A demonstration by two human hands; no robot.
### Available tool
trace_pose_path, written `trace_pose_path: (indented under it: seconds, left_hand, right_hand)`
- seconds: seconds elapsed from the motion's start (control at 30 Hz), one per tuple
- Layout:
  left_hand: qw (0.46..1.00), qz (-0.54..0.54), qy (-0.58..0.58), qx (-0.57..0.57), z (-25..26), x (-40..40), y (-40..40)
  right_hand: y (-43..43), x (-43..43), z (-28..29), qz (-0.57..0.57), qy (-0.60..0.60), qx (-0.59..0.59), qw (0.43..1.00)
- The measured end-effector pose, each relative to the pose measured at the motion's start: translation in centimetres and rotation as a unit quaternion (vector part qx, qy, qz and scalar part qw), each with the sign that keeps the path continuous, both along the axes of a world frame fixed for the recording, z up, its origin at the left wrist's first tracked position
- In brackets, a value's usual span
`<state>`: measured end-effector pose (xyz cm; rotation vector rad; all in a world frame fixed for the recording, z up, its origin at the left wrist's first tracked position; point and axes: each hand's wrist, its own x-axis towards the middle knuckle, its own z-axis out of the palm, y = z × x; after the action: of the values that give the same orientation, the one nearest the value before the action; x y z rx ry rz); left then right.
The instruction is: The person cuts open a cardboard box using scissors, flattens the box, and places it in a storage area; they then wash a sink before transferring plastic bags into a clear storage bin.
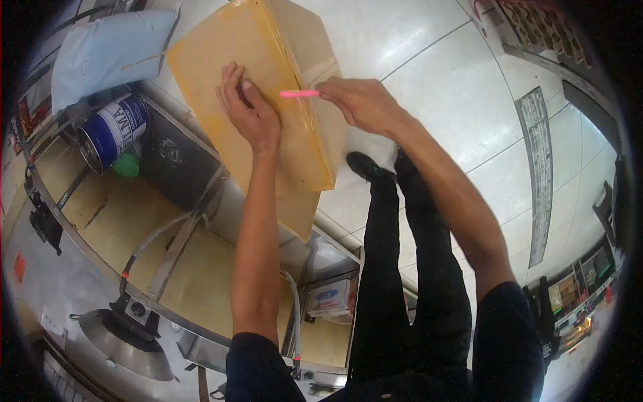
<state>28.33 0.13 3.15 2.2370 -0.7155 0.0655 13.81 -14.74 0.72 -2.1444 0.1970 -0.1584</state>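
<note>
A large cardboard box [216,135], sealed with yellowish tape along its edges, stands in front of me. My left hand [251,108] lies on its broad face, the fingers slightly curled and apart, holding nothing. To the right, my right hand [359,103] grips a thin pink tool [300,94], whose kind I cannot tell, between thumb and fingers. The pink tool points left across the box's taped edge; whether it touches the tape is unclear. A cardboard flap or panel [301,216] shows below the box's lower corner.
Left of the box are a pale blue wrapped package [113,53] and a blue-and-white metal tin [115,130]. Metal shelving with hoses and a wok [125,344] on a burner stand at lower left. A metal floor drain grate [537,176] crosses the tiled floor [452,90] at right.
</note>
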Motion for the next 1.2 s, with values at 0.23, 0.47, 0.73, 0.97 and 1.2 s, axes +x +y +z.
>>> trace_pose_path:
  seconds: [0.23,0.47,0.73,0.97,1.2]
  left_hand:
    - [1.0,-0.002,-0.002,-0.004,-0.3,-0.2,0.0]
    - [1.0,-0.002,0.027,-0.01,-0.7,-0.9,-1.0]
    - [1.0,-0.002,-0.014,0.028,0.4,-0.5,0.0]
    - [0.997,-0.01,-0.047,0.065,0.1,-0.9,-0.6]
    - [0.995,0.005,-0.053,0.089,0.9,-0.7,-1.0]
  right_hand:
    - [-0.9,1.0,-2.8,0.141,0.047,-0.047,0.988]
    - [-5.1,-1.3,-12.8,0.155,0.153,-0.126,0.968]
    - [-4.4,-8.1,-8.0,0.043,0.24,0.042,0.969]
    - [0.1,-2.6,-2.5,-0.069,0.263,0.275,0.922]
    - [-3.2,4.4,1.0,-0.089,0.098,0.21,0.969]
